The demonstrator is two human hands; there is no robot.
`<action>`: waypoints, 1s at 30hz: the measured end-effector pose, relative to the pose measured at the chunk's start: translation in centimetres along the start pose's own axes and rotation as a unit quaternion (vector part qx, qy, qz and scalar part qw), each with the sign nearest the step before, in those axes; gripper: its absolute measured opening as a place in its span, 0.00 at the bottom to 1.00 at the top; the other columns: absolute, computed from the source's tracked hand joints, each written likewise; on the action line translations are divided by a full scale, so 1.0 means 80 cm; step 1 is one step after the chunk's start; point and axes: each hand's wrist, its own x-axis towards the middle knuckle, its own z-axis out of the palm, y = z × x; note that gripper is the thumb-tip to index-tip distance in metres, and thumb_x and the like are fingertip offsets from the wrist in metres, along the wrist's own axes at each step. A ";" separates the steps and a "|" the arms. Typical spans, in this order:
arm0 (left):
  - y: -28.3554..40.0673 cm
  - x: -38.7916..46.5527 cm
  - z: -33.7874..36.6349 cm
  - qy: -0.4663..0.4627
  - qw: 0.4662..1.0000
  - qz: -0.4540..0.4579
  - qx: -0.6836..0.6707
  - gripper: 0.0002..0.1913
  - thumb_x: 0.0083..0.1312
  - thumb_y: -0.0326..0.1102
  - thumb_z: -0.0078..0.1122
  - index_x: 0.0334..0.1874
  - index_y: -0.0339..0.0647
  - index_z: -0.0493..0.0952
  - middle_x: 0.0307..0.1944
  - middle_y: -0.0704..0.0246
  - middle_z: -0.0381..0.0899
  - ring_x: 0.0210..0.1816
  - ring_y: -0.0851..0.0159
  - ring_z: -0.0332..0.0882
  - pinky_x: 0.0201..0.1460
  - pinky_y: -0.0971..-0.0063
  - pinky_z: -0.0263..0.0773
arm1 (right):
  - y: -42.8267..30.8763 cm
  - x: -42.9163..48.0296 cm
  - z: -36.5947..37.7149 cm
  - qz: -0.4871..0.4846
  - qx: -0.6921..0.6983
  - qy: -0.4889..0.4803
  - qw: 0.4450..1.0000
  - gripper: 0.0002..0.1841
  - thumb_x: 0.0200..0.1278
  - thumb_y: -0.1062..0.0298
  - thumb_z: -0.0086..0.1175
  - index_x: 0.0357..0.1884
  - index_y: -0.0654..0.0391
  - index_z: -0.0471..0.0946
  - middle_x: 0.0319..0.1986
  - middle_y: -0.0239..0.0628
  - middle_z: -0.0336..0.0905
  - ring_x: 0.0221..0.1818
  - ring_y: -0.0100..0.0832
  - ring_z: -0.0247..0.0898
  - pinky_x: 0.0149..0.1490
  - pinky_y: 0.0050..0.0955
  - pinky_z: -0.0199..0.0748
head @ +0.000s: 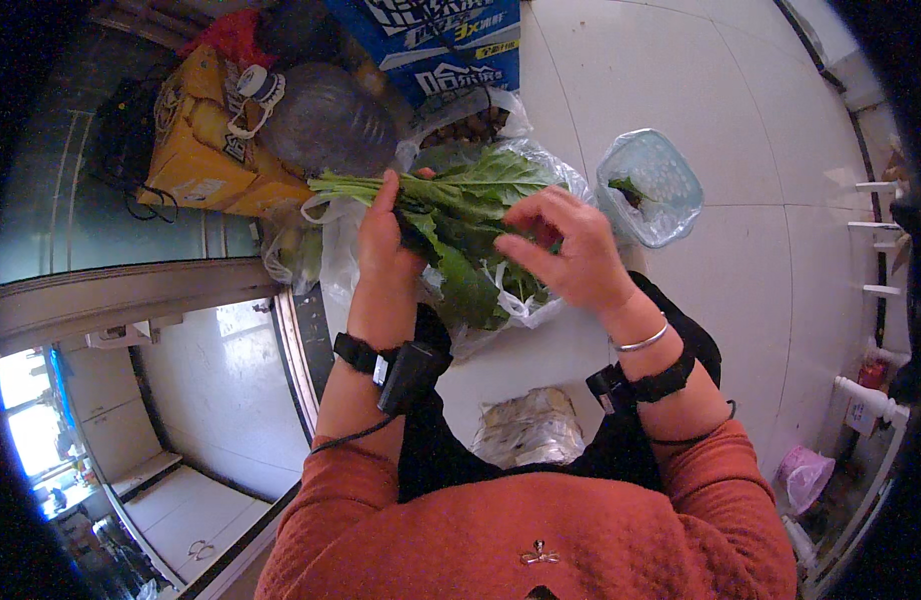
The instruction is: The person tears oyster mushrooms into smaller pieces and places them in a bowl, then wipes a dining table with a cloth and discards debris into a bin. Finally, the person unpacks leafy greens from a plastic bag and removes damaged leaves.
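Note:
A bunch of leafy green vegetables [468,195] lies across my left hand [389,232], stems to the left and broad leaves to the right. My left thumb presses over the stems; its other fingers are mostly hidden beneath them. Right at the leaf end is my right hand [573,244], curled, with a gap between thumb and fingertips. I see nothing plainly pinched there. Under the greens a thin white plastic bag [532,307] spreads on the floor, with more leaves inside it.
A lined plastic bin [648,187] with a leaf scrap stands to the right. Beyond the greens are a bag of brown items [468,127], a blue carton [445,45], a large plastic jug [325,120] and a yellow carton [213,142]. A wrapped bundle [532,427] lies between my legs.

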 end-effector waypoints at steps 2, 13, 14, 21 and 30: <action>-0.003 0.002 0.000 0.014 0.999 -0.003 -0.033 0.21 0.73 0.49 0.47 0.47 0.33 0.77 0.45 0.58 0.80 0.47 0.54 0.77 0.55 0.58 0.72 | 0.002 -0.002 0.009 -0.018 -0.056 0.003 0.998 0.07 0.55 0.76 0.63 0.35 0.61 0.78 0.25 0.35 0.75 0.25 0.26 0.71 0.31 0.25 0.70; -0.001 0.003 0.000 0.052 0.997 0.012 -0.050 0.20 0.73 0.47 0.49 0.50 0.35 0.77 0.47 0.60 0.81 0.48 0.55 0.78 0.56 0.58 0.72 | 0.017 -0.003 0.008 0.023 -0.070 -0.001 0.997 0.07 0.56 0.71 0.62 0.33 0.61 0.79 0.27 0.40 0.75 0.24 0.34 0.73 0.32 0.28 0.71; -0.002 0.001 0.001 0.053 0.997 0.018 -0.048 0.19 0.73 0.46 0.49 0.49 0.34 0.76 0.46 0.60 0.81 0.47 0.54 0.78 0.55 0.57 0.72 | 0.016 -0.004 0.010 0.013 -0.084 -0.008 0.996 0.07 0.55 0.70 0.63 0.33 0.61 0.79 0.27 0.40 0.75 0.24 0.35 0.73 0.32 0.29 0.71; -0.009 -0.004 0.007 0.012 0.999 0.005 -0.041 0.19 0.74 0.45 0.48 0.49 0.32 0.75 0.44 0.58 0.81 0.44 0.54 0.79 0.50 0.57 0.75 | 0.014 -0.005 0.017 0.000 -0.159 0.006 0.987 0.05 0.52 0.72 0.61 0.30 0.60 0.77 0.27 0.42 0.75 0.27 0.42 0.74 0.33 0.35 0.72; -0.032 0.007 0.002 0.051 0.998 0.024 -0.037 0.20 0.75 0.46 0.44 0.49 0.33 0.75 0.44 0.60 0.80 0.44 0.55 0.78 0.52 0.59 0.74 | 0.028 0.002 -0.001 0.101 -0.025 0.194 0.975 0.07 0.59 0.69 0.55 0.28 0.62 0.75 0.20 0.39 0.75 0.22 0.32 0.71 0.30 0.32 0.70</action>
